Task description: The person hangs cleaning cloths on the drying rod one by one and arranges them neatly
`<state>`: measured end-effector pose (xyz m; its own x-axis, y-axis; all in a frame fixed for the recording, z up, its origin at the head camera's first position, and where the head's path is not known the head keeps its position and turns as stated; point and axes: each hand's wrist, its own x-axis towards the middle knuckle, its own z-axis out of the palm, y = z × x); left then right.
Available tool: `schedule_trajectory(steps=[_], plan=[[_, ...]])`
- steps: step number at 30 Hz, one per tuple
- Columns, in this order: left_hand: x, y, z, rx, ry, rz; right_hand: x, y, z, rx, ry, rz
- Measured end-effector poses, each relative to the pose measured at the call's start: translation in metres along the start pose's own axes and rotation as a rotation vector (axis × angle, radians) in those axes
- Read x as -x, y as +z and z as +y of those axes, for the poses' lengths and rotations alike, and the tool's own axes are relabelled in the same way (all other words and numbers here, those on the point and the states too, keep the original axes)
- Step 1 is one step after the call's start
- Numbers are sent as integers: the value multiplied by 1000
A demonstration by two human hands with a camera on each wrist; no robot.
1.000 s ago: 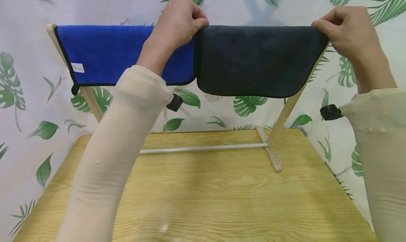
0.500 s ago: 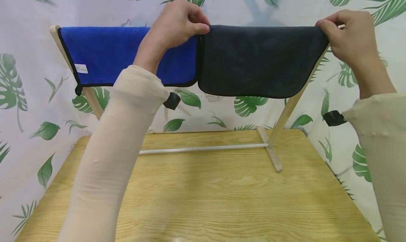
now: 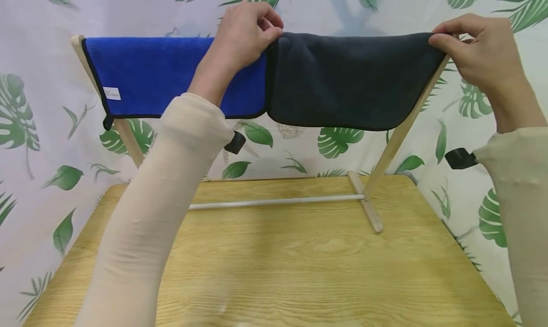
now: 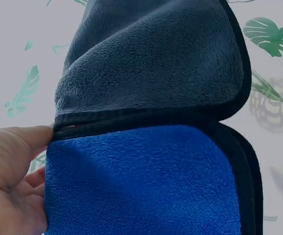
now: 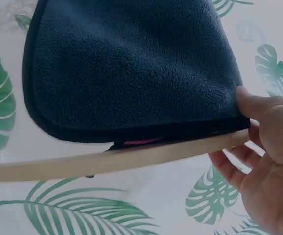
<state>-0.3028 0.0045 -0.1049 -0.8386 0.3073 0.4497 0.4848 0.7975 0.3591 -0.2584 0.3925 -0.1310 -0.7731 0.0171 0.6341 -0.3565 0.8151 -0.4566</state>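
Note:
A dark grey towel (image 3: 351,89) with black edging hangs folded over the top of a wooden rack, to the right of a blue towel (image 3: 171,74) with a white label. At the grey towel's upper left corner, where the two meet, my left hand (image 3: 246,36) pinches the fold between thumb and fingers. My right hand (image 3: 488,51) pinches its upper right corner beside the rack's right post (image 3: 398,132). The left wrist view shows the black borders of the grey towel (image 4: 151,68) and blue towel (image 4: 141,181) side by side. The top rail is hidden under the cloth.
The rack's right foot (image 3: 366,203) and a white lower rod (image 3: 278,201) rest on a wood-grain table (image 3: 299,270). Behind stands a leaf-patterned white backdrop (image 3: 291,148). My left sleeve (image 3: 145,213) covers part of the rack's left side.
Creases have appeared near the grey towel's upper left, and its top edge now dips between the hands. My right hand has shifted slightly right; the blue towel still hangs in place.

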Motion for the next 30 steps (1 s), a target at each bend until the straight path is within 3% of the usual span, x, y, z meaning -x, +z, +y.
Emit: schedule_trajectory(steps=[4,7,11,15,24,30], plan=[[2,-2,-1,25,-7,-34,-8,-2,-6,7,20,-3],[4,-6,-3,37,3,-62,-14,-3,-12,14,84,-14],[6,-10,-6,44,31,-105,-15,-5,-17,109,133,-32],[5,-10,-5,31,50,-100,-9,-5,-17,192,108,-49],[2,-4,0,10,-23,-26,-1,-5,-10,25,12,-116],[1,-1,2,12,-51,7,-4,-7,-8,-15,47,-92]])
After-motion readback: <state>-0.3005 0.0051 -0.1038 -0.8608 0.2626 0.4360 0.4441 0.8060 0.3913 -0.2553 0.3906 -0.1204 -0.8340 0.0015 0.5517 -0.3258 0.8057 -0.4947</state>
